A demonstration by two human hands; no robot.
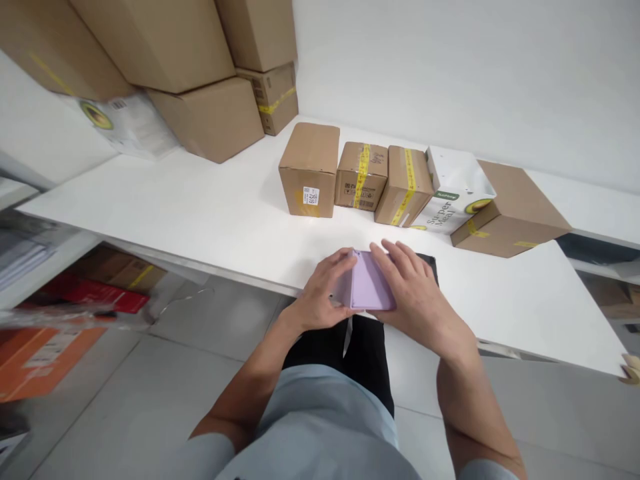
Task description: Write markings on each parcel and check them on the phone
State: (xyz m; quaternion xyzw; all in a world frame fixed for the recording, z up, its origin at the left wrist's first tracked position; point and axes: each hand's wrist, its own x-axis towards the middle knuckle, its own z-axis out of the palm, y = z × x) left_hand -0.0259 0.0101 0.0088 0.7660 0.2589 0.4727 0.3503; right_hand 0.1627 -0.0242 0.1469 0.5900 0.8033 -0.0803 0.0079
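Note:
Both my hands grip a small light-purple box (369, 285) at the front edge of the white table. My left hand (323, 290) wraps its left side, with the thumb below and the fingers along the top. My right hand (415, 287) lies over its right side, fingers reaching across the upper edge. The box's smooth face is turned up toward me; its underside is hidden. Behind my right hand the corner of a black object (430, 265) shows, mostly covered, so I cannot tell its kind.
On the white table (240, 220) stands a row of cardboard boxes (310, 167), with a white avocado-print box (457, 193) among them. Larger cartons (215, 113) are stacked at the back left. An orange box (50, 360) and a red box (100, 293) sit low on the left.

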